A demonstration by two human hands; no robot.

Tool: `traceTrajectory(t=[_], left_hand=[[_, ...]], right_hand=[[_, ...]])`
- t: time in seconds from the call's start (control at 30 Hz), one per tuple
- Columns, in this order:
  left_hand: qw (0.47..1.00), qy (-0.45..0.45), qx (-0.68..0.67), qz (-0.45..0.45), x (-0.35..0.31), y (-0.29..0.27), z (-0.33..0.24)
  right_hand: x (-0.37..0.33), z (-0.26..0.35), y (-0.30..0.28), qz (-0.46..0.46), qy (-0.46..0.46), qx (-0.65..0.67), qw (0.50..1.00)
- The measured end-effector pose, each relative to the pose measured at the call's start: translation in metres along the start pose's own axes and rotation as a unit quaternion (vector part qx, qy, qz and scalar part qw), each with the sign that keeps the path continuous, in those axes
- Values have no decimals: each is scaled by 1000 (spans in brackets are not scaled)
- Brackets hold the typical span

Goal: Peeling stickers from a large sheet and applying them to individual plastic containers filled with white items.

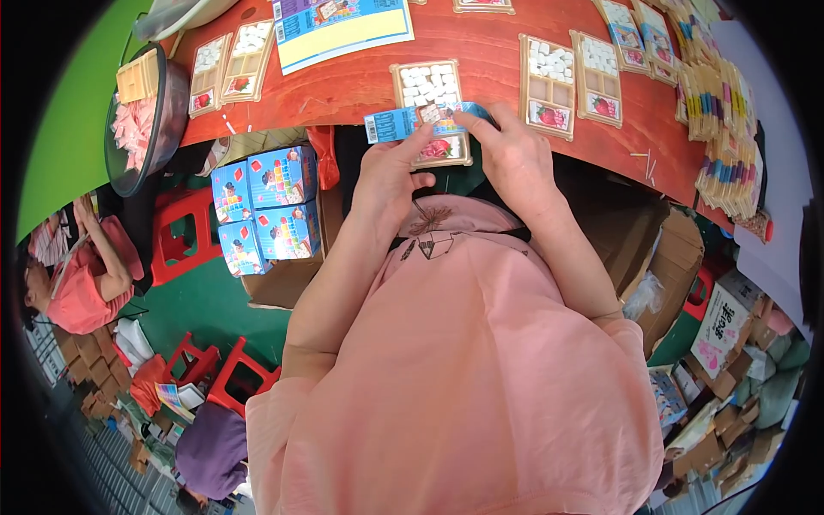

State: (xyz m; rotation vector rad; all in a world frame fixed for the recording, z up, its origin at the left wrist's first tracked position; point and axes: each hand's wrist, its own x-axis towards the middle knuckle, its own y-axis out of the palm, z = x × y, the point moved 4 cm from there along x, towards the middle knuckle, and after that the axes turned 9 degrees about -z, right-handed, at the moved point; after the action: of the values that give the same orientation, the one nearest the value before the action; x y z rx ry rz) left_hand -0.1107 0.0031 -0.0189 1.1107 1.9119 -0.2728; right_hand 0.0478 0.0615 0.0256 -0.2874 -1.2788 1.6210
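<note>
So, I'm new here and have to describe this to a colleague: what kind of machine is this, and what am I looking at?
There's no machine: these are a person's own bare hands. The single picture comes from a wide fisheye camera worn on the head and looking down, so the pink shirt is the wearer's and straight edges bend. The left hand holds a blue printed strip across a tray of white pieces; the right hand touches the strip near its other end. On the red table are similar filled trays and, at the right, stacks of slim banded pieces.
</note>
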Motion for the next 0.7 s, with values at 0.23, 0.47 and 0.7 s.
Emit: traceTrajectory(t=[0.23,0.47,0.7], left_hand=[[989,59,-82,109,-10,-21,8],[969,143,-42,199,-31,-1,-5],[967,181,-22,176,-27,4,-1]], right_hand=[[-3,-18,6,41,324,564,758],[-6,-12,8,131,303,647,687],[-4,-5,-1,95,315,655,680]])
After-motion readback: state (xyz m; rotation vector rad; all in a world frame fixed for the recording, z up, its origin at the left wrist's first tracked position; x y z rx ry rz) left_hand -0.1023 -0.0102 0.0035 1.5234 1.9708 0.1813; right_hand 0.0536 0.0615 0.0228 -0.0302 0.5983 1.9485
